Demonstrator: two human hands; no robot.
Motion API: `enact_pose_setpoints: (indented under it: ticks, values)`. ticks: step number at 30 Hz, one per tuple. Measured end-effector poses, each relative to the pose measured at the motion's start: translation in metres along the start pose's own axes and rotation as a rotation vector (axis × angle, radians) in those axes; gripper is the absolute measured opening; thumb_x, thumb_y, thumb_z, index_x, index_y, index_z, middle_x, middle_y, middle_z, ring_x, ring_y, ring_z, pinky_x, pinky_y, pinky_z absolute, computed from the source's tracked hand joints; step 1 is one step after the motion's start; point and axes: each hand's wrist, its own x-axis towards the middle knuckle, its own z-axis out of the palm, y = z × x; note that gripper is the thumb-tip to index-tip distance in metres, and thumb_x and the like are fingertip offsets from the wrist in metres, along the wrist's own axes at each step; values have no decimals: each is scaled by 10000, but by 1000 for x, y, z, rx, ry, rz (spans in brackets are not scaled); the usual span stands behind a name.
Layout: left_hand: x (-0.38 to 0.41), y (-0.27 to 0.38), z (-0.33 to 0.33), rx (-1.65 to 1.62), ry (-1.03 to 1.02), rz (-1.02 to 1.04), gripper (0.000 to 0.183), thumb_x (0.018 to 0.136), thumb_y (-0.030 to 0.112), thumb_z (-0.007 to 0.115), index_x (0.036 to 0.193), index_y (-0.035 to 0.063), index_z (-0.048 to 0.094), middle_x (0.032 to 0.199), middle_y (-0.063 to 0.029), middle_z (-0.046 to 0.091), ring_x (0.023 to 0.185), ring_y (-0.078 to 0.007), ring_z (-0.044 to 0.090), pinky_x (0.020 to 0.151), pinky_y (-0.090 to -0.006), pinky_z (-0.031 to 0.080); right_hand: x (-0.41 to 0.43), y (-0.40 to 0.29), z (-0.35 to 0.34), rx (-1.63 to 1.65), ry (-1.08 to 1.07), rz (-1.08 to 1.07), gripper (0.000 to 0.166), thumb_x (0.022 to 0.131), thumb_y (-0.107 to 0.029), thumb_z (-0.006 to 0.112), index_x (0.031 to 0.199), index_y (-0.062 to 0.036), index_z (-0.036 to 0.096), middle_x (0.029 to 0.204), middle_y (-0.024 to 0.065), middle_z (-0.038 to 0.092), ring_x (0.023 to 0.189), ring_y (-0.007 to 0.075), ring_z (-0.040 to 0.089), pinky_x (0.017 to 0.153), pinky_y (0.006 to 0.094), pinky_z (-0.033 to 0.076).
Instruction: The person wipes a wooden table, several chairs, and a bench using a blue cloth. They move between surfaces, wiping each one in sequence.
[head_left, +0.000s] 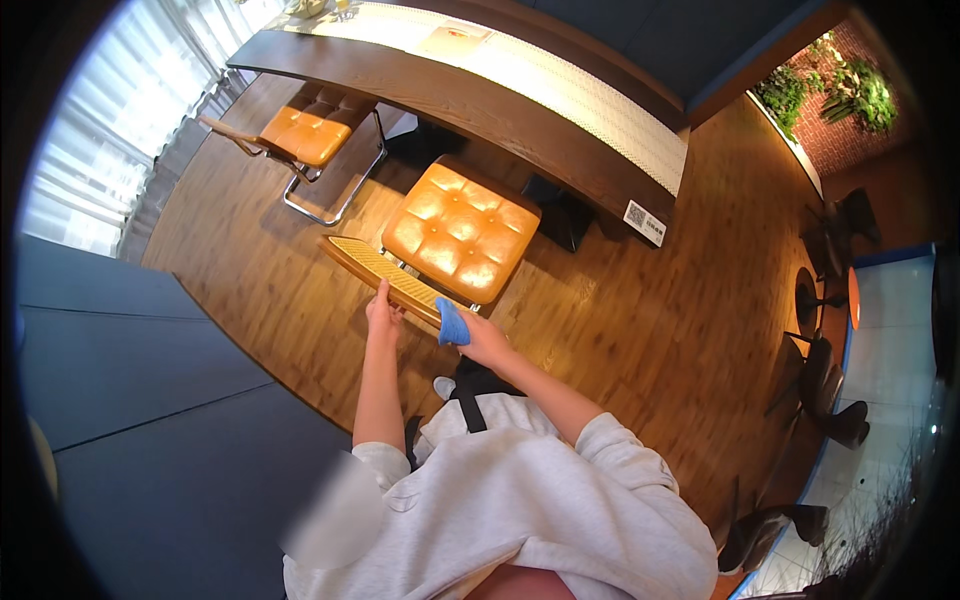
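Note:
Right in front of me stands a chair with a tufted tan leather seat (461, 229) and a woven cane backrest (390, 268) in a wooden frame. My left hand (385, 313) grips the backrest's top rail, its thumb laid over the edge. Farther right on the same rail is my right hand (484, 339), with a blue cloth (452, 322) under its fingers against the wood. The fingers of the right hand are partly hidden by the cloth.
A long dark wooden table (480, 112) with a pale runner (600, 112) stands beyond the chair. A second tan chair (307, 135) is at left, near sheer curtains (112, 127). Blue-grey panelling (150, 390) rises close on my left. Dark chairs (821, 375) line the right side.

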Motion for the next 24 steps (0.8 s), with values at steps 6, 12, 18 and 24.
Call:
enact_pose_setpoints:
  ticks: [6, 12, 18, 24]
  values:
    - [-24, 28, -63, -3, 151, 160, 409, 999, 413, 728, 1096, 17, 712, 936, -80, 735, 730, -176, 691, 607, -318, 545, -53, -14, -17, 595, -316, 181, 593, 847, -277, 868, 1351, -68, 636, 1207, 120, 734, 1120, 249, 707, 969, 382, 552]
    - [-22, 54, -122, 190, 404, 343, 447, 1039, 383, 678, 1067, -59, 737, 1017, -109, 765, 880, -185, 701, 781, -332, 567, -44, 21, -49, 1494, -281, 494, 593, 1082, -489, 509, 1493, -63, 489, 1440, 109, 615, 1302, 266, 613, 1128, 432, 487]
    - [-61, 67, -48, 864, 1055, 726, 357, 1040, 213, 617, 1298, -34, 627, 1282, -191, 662, 1201, -323, 623, 1039, -448, 489, 42, 60, -132, 1389, 136, 339, 727, 1089, -612, 325, 1545, -60, 451, 1484, 123, 590, 1338, 296, 584, 1126, 433, 473]
    - [-37, -17, 57, 1023, 787, 1085, 476, 923, -27, 510, 1395, -2, 570, 1456, -190, 554, 1425, -391, 462, 1219, -517, 323, 181, 121, -116, -105, -169, -335, 682, 1068, -477, 492, 1583, -39, 406, 1601, 172, 459, 1486, 359, 414, 1222, 480, 302]
